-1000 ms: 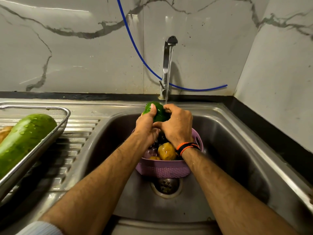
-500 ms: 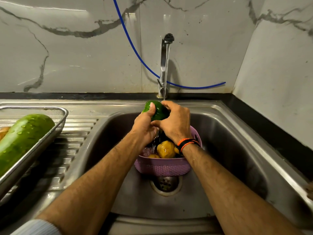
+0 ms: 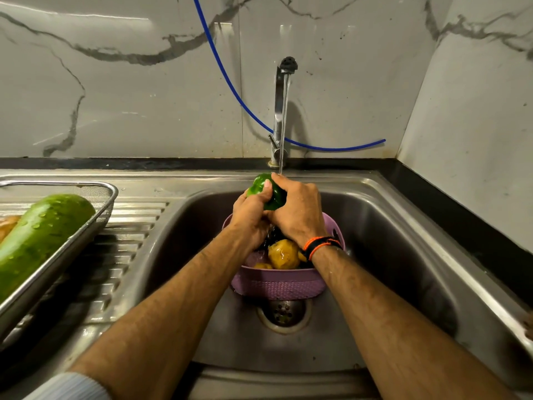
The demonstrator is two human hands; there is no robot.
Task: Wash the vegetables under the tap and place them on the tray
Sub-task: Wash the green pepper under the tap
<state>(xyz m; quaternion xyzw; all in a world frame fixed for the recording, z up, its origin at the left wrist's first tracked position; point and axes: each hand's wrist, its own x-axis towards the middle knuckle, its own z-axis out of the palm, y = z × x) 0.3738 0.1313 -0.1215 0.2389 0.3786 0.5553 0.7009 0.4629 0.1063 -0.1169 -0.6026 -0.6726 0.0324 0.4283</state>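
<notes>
Both hands meet over the far half of the sink (image 3: pixel 403 255), and I see them wrapped around one green pepper (image 3: pixel 269 192) held right under the thin stream from the tap (image 3: pixel 281 111). My left hand (image 3: pixel 251 215) curls round the pepper from the left with its thumb laid across the top; my right hand (image 3: pixel 300 212) cups it from the right, fingers bent over the far side, so most of the pepper is covered. Just below them a purple basket (image 3: pixel 277 284) sits in the basin above the drain (image 3: pixel 284 311), with a yellowish potato (image 3: pixel 284 254) in it between my wrists; a dark vegetable behind it is too shadowed to identify. Bare steel lies open to the right of the basket and in front of the drain. On the ribbed draining board (image 3: pixel 129 249) at the left stands the metal tray (image 3: pixel 86 226), its near corner overhanging the board, carrying a wet green gourd (image 3: pixel 40 238) that the frame edge cuts off. A brownish thing beside the gourd is barely visible. A blue hose (image 3: pixel 230 88) hangs along the marble wall behind the tap.
</notes>
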